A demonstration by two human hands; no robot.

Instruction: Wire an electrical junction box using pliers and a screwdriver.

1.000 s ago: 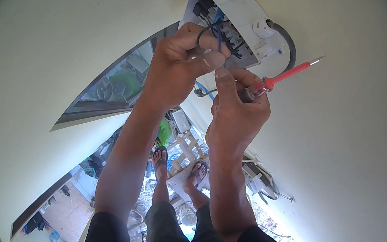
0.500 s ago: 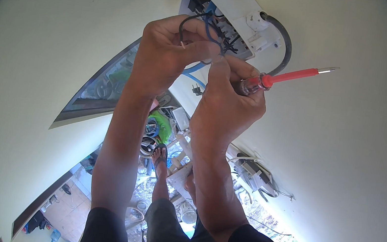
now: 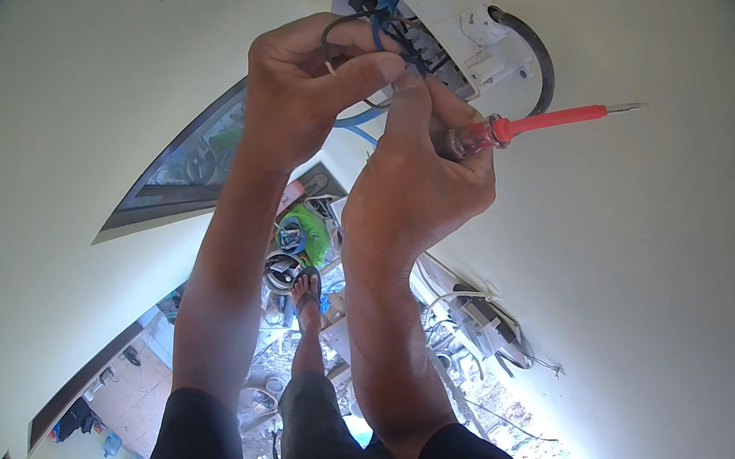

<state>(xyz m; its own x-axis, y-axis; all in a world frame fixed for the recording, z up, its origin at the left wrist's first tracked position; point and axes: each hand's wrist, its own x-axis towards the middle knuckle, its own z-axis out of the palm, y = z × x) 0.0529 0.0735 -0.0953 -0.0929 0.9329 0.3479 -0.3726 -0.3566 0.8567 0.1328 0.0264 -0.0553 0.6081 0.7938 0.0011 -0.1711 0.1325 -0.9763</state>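
I see the blue and black wires [image 3: 387, 38] spilling from the open white junction box [image 3: 439, 7] on the pale wall [image 3: 75, 91], pinched between the fingertips of both hands. My left hand [image 3: 298, 91] grips them; my right hand [image 3: 423, 176] also clamps a red-handled screwdriver [image 3: 536, 122], tip pointing right. A black cable [image 3: 537, 51] curls beside the box; a window [image 3: 182, 169] sits left

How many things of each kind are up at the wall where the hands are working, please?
Hands: 2, left hand and right hand
Red-handled screwdriver: 1
White electrical box: 1
Blue wire: 1
Black cable: 1
Total: 6
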